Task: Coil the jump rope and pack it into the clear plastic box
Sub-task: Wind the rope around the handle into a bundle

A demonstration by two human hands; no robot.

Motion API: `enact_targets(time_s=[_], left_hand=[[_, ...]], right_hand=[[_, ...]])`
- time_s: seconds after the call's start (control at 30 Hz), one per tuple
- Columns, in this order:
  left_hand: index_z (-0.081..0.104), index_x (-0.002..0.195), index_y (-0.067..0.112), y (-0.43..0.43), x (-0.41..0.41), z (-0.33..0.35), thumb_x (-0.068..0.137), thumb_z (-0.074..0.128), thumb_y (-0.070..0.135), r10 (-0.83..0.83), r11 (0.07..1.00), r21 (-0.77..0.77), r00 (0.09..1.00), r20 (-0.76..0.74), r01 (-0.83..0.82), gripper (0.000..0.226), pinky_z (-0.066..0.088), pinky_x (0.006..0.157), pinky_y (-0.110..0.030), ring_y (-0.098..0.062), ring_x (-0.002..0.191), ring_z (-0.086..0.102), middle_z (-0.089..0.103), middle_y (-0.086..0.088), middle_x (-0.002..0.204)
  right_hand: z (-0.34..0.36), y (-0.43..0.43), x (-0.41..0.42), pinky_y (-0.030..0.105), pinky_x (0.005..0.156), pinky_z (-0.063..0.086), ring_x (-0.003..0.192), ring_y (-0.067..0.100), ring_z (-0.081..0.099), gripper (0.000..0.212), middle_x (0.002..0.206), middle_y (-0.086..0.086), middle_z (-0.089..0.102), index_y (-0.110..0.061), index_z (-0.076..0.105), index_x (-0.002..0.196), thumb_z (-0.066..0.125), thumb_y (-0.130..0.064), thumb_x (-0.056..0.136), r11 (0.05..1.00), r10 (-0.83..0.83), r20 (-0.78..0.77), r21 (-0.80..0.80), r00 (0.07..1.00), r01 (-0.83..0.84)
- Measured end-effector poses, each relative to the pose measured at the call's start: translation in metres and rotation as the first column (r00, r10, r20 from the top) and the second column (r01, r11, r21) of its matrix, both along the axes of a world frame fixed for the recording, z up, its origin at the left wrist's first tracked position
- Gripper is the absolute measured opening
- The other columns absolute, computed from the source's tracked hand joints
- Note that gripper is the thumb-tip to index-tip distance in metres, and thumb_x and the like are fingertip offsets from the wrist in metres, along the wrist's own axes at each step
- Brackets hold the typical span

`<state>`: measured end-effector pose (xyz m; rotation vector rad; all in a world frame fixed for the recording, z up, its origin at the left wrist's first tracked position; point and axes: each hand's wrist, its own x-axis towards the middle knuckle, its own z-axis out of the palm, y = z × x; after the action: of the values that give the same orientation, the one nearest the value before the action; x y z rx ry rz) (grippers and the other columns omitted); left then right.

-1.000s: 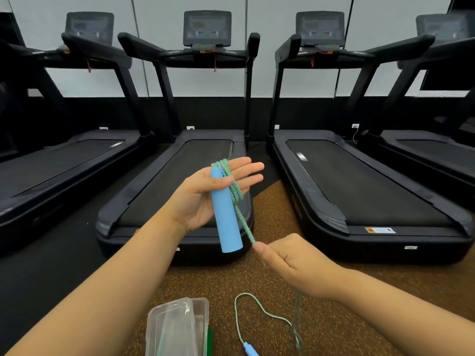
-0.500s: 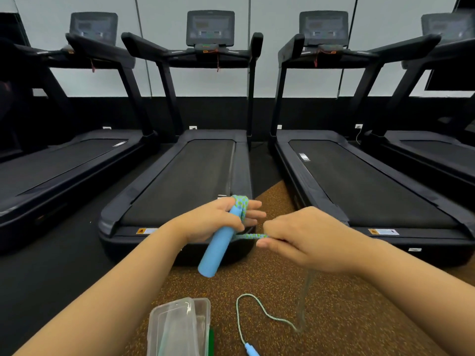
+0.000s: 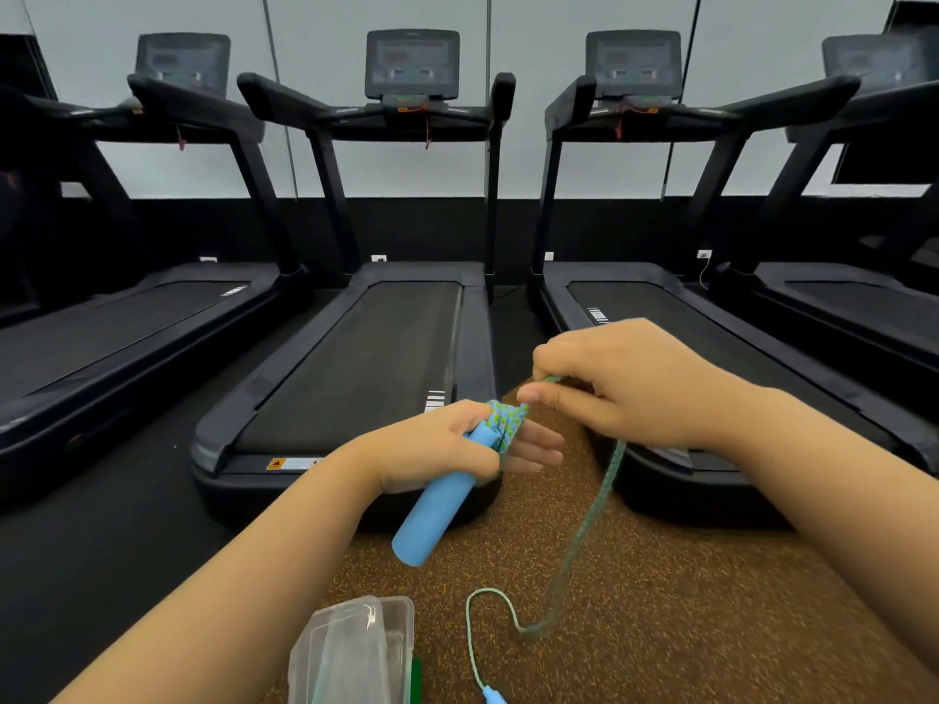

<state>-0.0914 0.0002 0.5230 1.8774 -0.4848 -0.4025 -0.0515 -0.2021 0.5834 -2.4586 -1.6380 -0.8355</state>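
Black treadmills (image 3: pixel 376 348) on speckled brown floor (image 3: pixel 660 602)

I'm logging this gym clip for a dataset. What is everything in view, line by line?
treadmills: four, black, in a row ahead
floor mat: one, speckled brown, underfoot
clear plastic box: one, transparent, on the floor, bottom edge
rope: one, green-blue, bunched at the held handle's top, trailing to the mat
held handle: one, blue, in the left hand
second handle: one, blue, bottom edge
left hand: one, grips the held handle
right hand: one, pinches the rope
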Motion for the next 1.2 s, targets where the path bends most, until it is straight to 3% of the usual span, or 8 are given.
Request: enact_targets(time_s=[0.23, 0.4, 0.57, 0.63, 0.7, 0.77, 1.0, 1.2], left_hand=[[0.048, 0.127, -0.009, -0.011, -0.011, 0.015, 0.063, 0.047, -0.002, -0.358, 0.884, -0.339, 0.932, -0.049, 0.322, 0.065, 0.037, 0.109, -0.041, -0.039, 0.121, 0.051, 0.057, -0.025, 0.123], [0.05, 0.119, -0.013, -0.011, -0.018, 0.017, 0.058, 0.069, 0.002, -0.367, 0.791, -0.544, 0.929, -0.057, 0.28, 0.066, 0.043, 0.099, -0.047, -0.038, 0.105, 0.059, 0.06, -0.027, 0.11], [0.049, 0.128, -0.009, -0.013, -0.018, 0.019, 0.063, 0.066, 0.002, -0.356, 0.613, -0.758, 0.934, -0.012, 0.224, 0.068, 0.04, 0.105, -0.047, -0.038, 0.111, 0.059, 0.061, -0.026, 0.119], [0.037, 0.135, -0.013, -0.016, -0.018, 0.021, 0.068, 0.056, -0.001, -0.375, 0.547, -0.798, 0.926, 0.035, 0.252, 0.071, 0.027, 0.112, -0.049, -0.042, 0.123, 0.05, 0.052, -0.03, 0.131], [0.029, 0.139, -0.013, -0.016, -0.015, 0.019, 0.07, 0.048, -0.002, -0.368, 0.485, -0.841, 0.928, 0.052, 0.24, 0.073, 0.021, 0.115, -0.049, -0.043, 0.129, 0.043, 0.044, -0.031, 0.138], [0.022, 0.142, -0.011, -0.013, -0.012, 0.018, 0.069, 0.045, 0.0, -0.334, 0.434, -0.877, 0.941, 0.054, 0.204, 0.078, 0.016, 0.117, -0.048, -0.041, 0.134, 0.037, 0.038, -0.029, 0.144], [0.021, 0.145, -0.007, 0.0, -0.004, 0.016, 0.066, 0.053, 0.007, -0.142, 0.465, -0.882, 0.99, 0.011, 0.076, 0.086, 0.017, 0.117, -0.045, -0.038, 0.14, 0.027, 0.027, -0.024, 0.151], [0.03, 0.142, -0.007, 0.007, 0.005, 0.003, 0.064, 0.056, 0.01, -0.103, 0.484, -0.873, 0.995, 0.011, 0.059, 0.084, 0.023, 0.115, -0.044, -0.04, 0.137, 0.034, 0.036, -0.025, 0.148]], right_hand=[[0.004, 0.005, 0.013, 0.019, 0.047, 0.028, 0.046, 0.014, 0.035, 0.053, 0.047, 0.0, 0.037, -0.009, 0.046, 0.058, 0.045, -0.054, 0.086, 0.969, 0.164, -0.327, 0.228, 0.931, -0.09], [-0.018, 0.014, 0.012, 0.031, 0.049, 0.032, 0.049, 0.014, 0.036, 0.061, 0.051, 0.018, 0.039, 0.004, 0.043, 0.058, 0.04, -0.044, 0.095, 0.938, 0.267, -0.581, 0.34, 0.768, -0.069], [-0.043, 0.019, 0.005, 0.008, 0.051, 0.039, 0.053, -0.007, 0.053, 0.029, 0.051, -0.014, 0.047, -0.025, 0.056, 0.065, 0.042, -0.027, 0.09, 0.902, 0.272, -0.626, 0.431, 0.731, 0.034], [-0.052, 0.024, 0.002, 0.006, 0.06, 0.045, 0.059, 0.001, 0.052, 0.032, 0.066, -0.016, 0.048, -0.008, 0.067, 0.087, 0.036, -0.018, 0.09, 0.866, 0.302, -0.585, 0.498, 0.753, 0.041], [-0.067, 0.031, 0.003, 0.036, 0.06, 0.049, 0.055, 0.017, 0.045, 0.05, 0.058, 0.004, 0.053, 0.005, 0.062, 0.075, 0.033, -0.032, 0.09, 0.85, 0.309, -0.56, 0.526, 0.769, 0.041], [-0.078, 0.033, 0.004, 0.038, 0.051, 0.034, 0.053, 0.013, 0.035, 0.057, 0.056, 0.005, 0.044, -0.001, 0.051, 0.063, 0.03, -0.046, 0.089, 0.85, 0.303, -0.597, 0.522, 0.743, 0.074], [-0.101, 0.032, -0.008, 0.025, 0.052, 0.027, 0.051, 0.004, 0.033, 0.041, 0.052, -0.011, 0.034, -0.026, 0.036, 0.06, 0.03, -0.049, 0.094, 0.905, 0.232, -0.608, 0.421, 0.759, 0.06], [-0.118, 0.021, -0.014, 0.024, 0.052, 0.028, 0.051, 0.006, 0.034, 0.039, 0.053, -0.011, 0.034, -0.026, 0.034, 0.062, 0.033, -0.045, 0.096, 0.916, 0.229, -0.646, 0.396, 0.728, 0.063]])
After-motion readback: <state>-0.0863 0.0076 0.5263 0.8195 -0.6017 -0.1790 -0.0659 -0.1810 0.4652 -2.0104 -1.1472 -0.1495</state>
